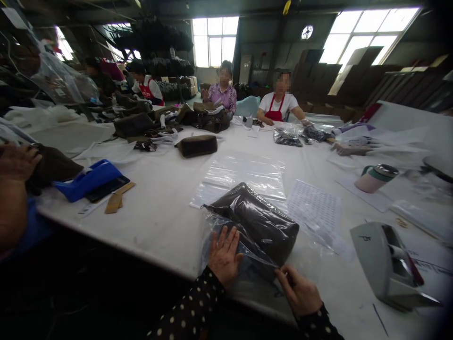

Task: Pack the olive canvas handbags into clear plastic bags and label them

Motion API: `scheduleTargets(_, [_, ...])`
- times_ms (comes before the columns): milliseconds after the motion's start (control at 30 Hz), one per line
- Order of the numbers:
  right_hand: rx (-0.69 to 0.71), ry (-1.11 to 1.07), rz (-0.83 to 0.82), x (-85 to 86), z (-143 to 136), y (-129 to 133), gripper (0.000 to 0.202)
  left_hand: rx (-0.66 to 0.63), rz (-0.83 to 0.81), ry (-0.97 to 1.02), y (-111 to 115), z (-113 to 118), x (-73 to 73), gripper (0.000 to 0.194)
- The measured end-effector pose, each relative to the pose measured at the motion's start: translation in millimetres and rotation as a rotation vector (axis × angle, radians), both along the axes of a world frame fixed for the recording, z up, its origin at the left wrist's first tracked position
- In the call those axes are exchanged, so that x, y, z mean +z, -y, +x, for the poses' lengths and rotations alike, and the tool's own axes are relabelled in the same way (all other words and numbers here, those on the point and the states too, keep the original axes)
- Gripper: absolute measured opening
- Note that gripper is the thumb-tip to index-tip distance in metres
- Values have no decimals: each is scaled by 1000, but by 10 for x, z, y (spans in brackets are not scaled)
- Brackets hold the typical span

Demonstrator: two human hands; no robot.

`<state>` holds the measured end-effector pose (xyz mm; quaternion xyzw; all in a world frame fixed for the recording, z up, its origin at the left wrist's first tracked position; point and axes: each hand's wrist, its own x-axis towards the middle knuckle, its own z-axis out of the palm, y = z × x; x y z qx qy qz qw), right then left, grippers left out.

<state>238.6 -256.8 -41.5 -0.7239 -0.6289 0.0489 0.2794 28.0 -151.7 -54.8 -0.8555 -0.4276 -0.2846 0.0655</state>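
Two hands in dotted sleeves are at the near edge of a white surface (pixel 159 226), on a clear plastic bag (pixel 221 218) with a dark brown bag (pixel 262 222) inside it. The left hand (pixel 223 262) lies palm down on the near part of the plastic, its fingers stretched out and slightly apart, the thumb pointing right. The right hand (pixel 300 290) pinches the edge of the plastic between thumb and fingers, by the near right corner of the brown bag.

Just beyond lie flat clear plastic sheets (pixel 247 167), partly under the wrapped bag. To the right is a printed paper (pixel 313 205), then a pink cup (pixel 371 181) with a dark lid, and nearer, a grey dispenser (pixel 371 257) with handwriting on its side. On the left, a blue dispenser (pixel 87 179) sits beside a dark flat slab (pixel 108 189) and pieces of brown card (pixel 115 202); another person's hand (pixel 16 163) rests near a dark bag there. Farther back, another brown bag (pixel 197 146) lies near a pile of similar ones, and co-workers (pixel 279 101) sit across the surface.
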Motion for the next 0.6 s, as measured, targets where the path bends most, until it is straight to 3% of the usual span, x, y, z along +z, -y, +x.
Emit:
scheduleTargets(167, [-19,19,-10,-14,-23,-32,49,46,26,27,42,-54,44,53])
scheduleTargets(300, [-2,-3,11,-60,7,-21,44,-32,33,-3,39,-25,21,55])
scheduleTargets(433, [150,-60,232,-78,99,6,26,46,-62,-118,-55,-13,-102,64])
scheduleTargets(500, [232,9,356,-60,145,12,21,46,-83,-126,-85,-13,-154,64])
scheduleTargets(600, [258,132,406,-32,294,43,18,50,-56,-105,-97,-12,-206,62])
